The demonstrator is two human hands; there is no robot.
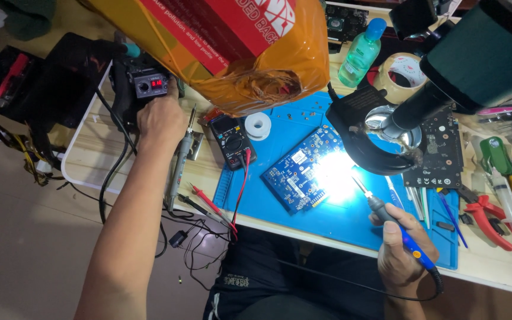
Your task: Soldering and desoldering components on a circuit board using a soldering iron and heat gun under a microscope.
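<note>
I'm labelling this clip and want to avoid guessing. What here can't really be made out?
All in the head view:
- Blue circuit board: its right part is washed out by lamp glare.
- Soldering iron tip, held by the right hand: lost in that glare.
- Left hand on the station: fingers hide the control touched.
- Orange bag: cut off by the top edge; covers the desk behind.

glossy orange plastic bag point(256, 56), matt blue mat point(351, 219)

Electronics repair workshop: circuit board point(303, 169), multimeter point(232, 139)
</note>
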